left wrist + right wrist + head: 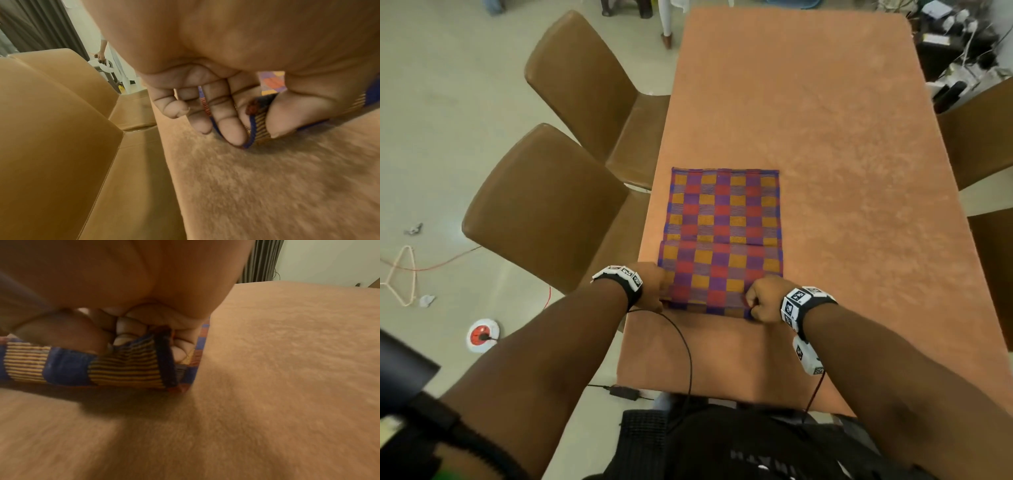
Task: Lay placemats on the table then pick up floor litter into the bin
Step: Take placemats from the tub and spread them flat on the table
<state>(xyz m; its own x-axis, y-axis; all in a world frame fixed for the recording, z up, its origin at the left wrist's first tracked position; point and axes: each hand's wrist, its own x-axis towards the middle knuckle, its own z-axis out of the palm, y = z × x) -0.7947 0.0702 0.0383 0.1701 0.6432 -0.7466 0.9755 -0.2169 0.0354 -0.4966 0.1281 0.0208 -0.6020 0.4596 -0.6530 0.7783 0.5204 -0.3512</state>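
Both hands are pinching the checked placemat: left hand (652, 286) and right hand (765, 299) at its near corners. Being thin and floppy, it is probably handling best there.

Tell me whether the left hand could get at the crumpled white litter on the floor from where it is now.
Probably not. The left hand is pinching the placemat up on the table, and the white litter lies on the floor beyond the near chair. It would have to let go and step round.

Checkered red, orange and purple placemat (722, 236) lies partly unfolded on the table (842, 137).
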